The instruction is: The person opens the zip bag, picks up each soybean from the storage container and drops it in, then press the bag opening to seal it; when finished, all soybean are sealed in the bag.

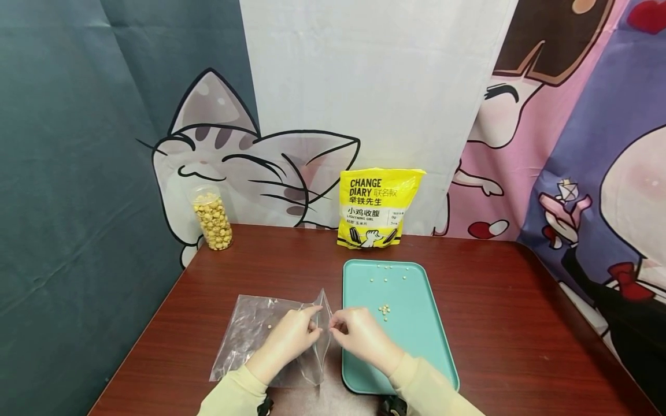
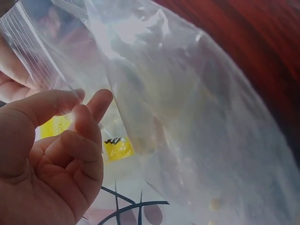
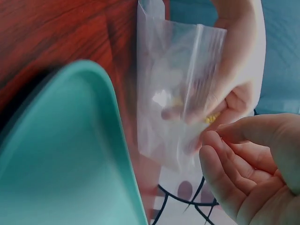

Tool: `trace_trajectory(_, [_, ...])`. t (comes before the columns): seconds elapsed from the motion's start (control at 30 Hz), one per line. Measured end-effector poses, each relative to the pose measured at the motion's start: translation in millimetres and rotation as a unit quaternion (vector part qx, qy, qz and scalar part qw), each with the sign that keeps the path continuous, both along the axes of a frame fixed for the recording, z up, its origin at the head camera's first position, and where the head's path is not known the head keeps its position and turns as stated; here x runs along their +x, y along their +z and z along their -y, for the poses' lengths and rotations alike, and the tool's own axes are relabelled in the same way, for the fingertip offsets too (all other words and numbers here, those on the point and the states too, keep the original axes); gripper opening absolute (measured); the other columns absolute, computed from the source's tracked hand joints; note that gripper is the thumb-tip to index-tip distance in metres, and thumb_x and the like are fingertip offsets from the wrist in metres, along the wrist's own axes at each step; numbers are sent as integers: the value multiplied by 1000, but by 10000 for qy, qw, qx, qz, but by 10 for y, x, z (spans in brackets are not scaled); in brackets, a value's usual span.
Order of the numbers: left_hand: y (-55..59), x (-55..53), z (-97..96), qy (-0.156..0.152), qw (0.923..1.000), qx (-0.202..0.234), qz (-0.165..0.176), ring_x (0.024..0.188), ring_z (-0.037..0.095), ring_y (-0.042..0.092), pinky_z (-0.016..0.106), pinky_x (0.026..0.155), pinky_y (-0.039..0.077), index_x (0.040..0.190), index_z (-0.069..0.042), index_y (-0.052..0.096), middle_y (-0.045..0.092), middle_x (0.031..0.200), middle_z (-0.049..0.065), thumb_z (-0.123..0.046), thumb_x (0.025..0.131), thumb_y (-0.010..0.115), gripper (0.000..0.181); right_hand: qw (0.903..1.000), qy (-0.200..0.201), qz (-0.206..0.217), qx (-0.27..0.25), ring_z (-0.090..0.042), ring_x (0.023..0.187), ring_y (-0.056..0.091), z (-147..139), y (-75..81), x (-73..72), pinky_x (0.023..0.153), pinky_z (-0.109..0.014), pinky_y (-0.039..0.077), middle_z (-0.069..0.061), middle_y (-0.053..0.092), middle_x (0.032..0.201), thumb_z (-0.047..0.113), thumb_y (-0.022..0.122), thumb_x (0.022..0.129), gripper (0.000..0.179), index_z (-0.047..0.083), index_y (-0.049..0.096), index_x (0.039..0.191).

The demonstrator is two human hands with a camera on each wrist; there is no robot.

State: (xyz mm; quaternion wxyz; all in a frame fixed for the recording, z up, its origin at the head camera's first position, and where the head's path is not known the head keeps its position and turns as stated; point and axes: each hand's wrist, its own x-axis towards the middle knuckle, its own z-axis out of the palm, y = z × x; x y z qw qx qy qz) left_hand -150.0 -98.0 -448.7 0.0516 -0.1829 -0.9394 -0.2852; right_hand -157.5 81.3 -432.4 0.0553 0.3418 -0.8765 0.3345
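Observation:
A clear zip bag (image 1: pixel 250 335) lies on the table, its mouth raised toward the tray. My left hand (image 1: pixel 293 332) is over the bag and holds the plastic near the mouth; in the left wrist view, the thumb (image 2: pixel 56 105) is at the film beside the ridged zip strip (image 2: pixel 42 47). A small pale round piece (image 1: pixel 269 327) shows in the bag. Just outside the mouth is my right hand (image 1: pixel 364 335), above the teal tray's (image 1: pixel 411 346) left edge. Its thumb (image 3: pixel 243 129) and fingertips come together; anything between them is hidden. Several pale round pieces (image 1: pixel 384 310) sit on the tray.
A yellow printed pouch (image 1: pixel 380 208) stands at the table's back, behind the tray. A clear jar of yellowish round pieces (image 1: pixel 213 222) stands at the back left. Cartoon-printed cloth (image 1: pixel 374 86) hangs behind the brown table (image 1: pixel 499 323).

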Motion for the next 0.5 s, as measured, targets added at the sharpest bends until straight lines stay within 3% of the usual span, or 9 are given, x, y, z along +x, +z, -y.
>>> trace_trajectory(0.27, [18,4,-34,-162,9998,64,-123,50,-1,44,19,48,37,117,5,62,66,65,-2,-2,76,67,41,9998,102,19,174,-3,64,55,94,-39,-7,59,-14,45,0,64,72,-2,69,77,9,6,68,76])
trace_trajectory(0.5, [16,-2,-18,-108,9998,85,-115,50,-2,43,18,49,38,116,4,63,65,66,-4,-5,77,68,40,9998,-8,-82,171,-4,65,54,92,-87,-16,59,-14,44,3,61,72,2,71,78,8,9,70,76])
